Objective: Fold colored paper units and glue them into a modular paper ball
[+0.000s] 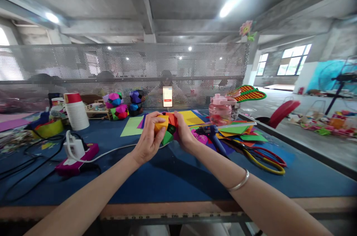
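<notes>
Between my two hands, above the blue table, is a many-coloured folded paper ball point(167, 137) with yellow, orange, green and dark faces. My left hand point(150, 135) grips it from the left, its fingers curled over the yellow face. From the right my right hand point(184, 133) holds the same ball; most of those fingers are hidden behind it. A silver bangle point(240, 181) circles my right wrist. Coloured paper sheets point(192, 117) lie behind the ball. To the right of my right hand rests a blue glue gun point(216, 139).
Scissors with red and yellow handles point(264, 159) lie at right, near a pink jug point(220, 109). A magenta power strip point(76, 159) with cables, stacked paper cups point(76, 112) and finished paper balls point(117, 106) stand left. A lit phone point(167, 96) is upright before a perforated metal screen point(125, 64).
</notes>
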### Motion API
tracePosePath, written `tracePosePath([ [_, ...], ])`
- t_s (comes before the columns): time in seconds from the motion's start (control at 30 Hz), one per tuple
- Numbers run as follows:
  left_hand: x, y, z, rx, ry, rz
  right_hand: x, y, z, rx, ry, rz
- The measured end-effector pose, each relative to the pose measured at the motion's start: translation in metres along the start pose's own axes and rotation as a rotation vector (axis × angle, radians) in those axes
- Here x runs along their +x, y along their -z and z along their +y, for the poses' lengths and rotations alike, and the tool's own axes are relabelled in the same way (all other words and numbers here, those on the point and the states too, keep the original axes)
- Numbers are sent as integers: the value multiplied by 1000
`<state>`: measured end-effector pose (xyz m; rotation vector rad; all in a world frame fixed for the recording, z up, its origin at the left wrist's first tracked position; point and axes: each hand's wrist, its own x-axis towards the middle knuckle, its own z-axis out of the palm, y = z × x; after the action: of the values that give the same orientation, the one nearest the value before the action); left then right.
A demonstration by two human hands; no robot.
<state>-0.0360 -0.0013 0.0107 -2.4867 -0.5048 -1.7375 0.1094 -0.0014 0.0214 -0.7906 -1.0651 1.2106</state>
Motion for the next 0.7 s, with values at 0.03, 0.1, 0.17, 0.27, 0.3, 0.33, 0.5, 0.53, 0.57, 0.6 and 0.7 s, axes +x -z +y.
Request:
tracePosePath([
  [0.03,0,0,0,0,-1,-2,0,0,0,13,-13,7],
  [0.1,0,0,0,-1,-1,-5,0,-1,-1,28,-32,9],
  [0.17,0,0,0,-3,-1,-9,-1,-2,-2,29,-43,4],
  [0.27,1,0,0,-8,7,-16,-3,-3,-3,22,-36,-10],
  [0.3,1,0,0,-11,11,-16,-3,-3,-3,19,-32,-13],
  [0.33,0,1,1,-15,15,-15,-3,-3,-3,16,-29,-15],
  [0.5,0,1,1,-28,25,-9,-3,-4,-4,18,-36,2],
  [0.53,0,1,0,-26,24,-9,-3,-4,-4,31,-36,4],
  [0.57,0,1,0,-23,23,-12,-3,-4,-4,47,-38,5],
  [0.6,0,1,0,-19,23,-14,-2,-4,-3,61,-40,3],
  [0.7,-1,1,0,-5,25,-29,0,-3,-1,58,-55,8],
])
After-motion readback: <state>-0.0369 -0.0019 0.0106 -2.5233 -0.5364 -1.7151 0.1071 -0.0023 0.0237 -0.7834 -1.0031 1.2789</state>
